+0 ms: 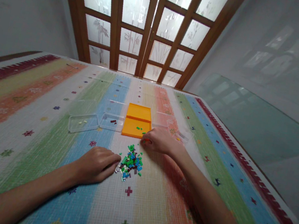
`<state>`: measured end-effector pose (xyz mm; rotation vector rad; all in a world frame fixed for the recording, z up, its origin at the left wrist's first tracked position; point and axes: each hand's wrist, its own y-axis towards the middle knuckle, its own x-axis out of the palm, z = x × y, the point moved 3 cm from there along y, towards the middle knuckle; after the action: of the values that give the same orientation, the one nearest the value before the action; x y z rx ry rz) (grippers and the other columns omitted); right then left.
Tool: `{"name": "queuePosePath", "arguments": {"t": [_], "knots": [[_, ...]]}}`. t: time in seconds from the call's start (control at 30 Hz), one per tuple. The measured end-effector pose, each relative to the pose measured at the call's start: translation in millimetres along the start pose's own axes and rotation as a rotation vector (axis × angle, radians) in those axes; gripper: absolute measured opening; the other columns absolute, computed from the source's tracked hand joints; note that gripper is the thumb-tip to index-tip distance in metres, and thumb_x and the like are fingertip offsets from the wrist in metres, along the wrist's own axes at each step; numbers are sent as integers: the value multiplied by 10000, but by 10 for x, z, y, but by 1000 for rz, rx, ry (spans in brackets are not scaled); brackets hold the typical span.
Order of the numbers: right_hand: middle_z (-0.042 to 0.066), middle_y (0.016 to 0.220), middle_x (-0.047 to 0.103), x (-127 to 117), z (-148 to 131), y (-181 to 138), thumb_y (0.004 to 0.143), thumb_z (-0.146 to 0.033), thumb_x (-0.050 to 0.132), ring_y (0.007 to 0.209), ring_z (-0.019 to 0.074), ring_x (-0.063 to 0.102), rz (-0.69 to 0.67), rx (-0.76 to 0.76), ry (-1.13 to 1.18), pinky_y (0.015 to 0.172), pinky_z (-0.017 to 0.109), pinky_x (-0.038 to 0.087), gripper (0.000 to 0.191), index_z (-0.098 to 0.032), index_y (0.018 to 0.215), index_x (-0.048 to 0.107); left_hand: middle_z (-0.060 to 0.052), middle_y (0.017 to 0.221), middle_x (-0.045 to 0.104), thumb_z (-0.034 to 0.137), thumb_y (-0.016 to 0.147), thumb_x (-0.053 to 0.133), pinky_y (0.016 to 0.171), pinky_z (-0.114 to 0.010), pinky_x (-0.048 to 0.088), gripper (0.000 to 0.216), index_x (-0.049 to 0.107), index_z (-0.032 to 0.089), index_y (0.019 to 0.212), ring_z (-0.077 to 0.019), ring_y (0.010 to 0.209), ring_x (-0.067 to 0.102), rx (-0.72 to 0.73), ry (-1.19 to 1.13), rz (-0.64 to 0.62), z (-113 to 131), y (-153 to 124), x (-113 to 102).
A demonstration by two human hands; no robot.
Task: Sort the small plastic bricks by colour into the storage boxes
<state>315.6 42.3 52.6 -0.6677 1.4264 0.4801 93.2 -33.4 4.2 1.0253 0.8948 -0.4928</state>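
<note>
A small heap of tiny bricks [131,163], green, blue, dark and white, lies on a striped mat [52,119]. My left hand [97,165] rests palm down just left of the heap, its fingers curled with the tips touching the heap's edge. My right hand [157,140] lies beyond the heap by the front right corner of an open orange box [137,121], its fingers pinched on a small red piece. A few green bits lie in the orange box.
Two clear open boxes [84,122] [112,121] stand left of the orange one, each holding a few bits; another clear box [182,135] stands to the right. Wooden glazed doors [149,25] rise behind the mat. A glass sheet [250,120] leans at the right.
</note>
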Motion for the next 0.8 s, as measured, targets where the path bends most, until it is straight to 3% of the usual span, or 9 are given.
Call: {"name": "queuePosePath", "arguments": {"t": [0.3,0.53,0.8], "knots": [[77,894,763,8,5,-8,890,-176,641,756,162,636,10,-5,55,603,262,322,147,-192,957,772,-39,699,690,186,993,448,558,-279,505,217,658,142,961,-158,576,650,8,1,16,1,-12,-4],[88,981,724,-110,135,-14,935,-117,570,825,162,622,219,46,186,695,255,398,116,-158,960,676,-33,695,688,190,1001,438,561,-278,502,223,654,150,961,-154,575,648,2,-2,2,1,-7,-2],[99,944,745,89,239,102,895,-108,619,833,184,658,317,122,237,726,273,434,110,-154,909,718,-23,672,664,187,1002,428,544,-288,479,230,647,147,945,-156,556,628,23,15,8,2,-8,3]]}}
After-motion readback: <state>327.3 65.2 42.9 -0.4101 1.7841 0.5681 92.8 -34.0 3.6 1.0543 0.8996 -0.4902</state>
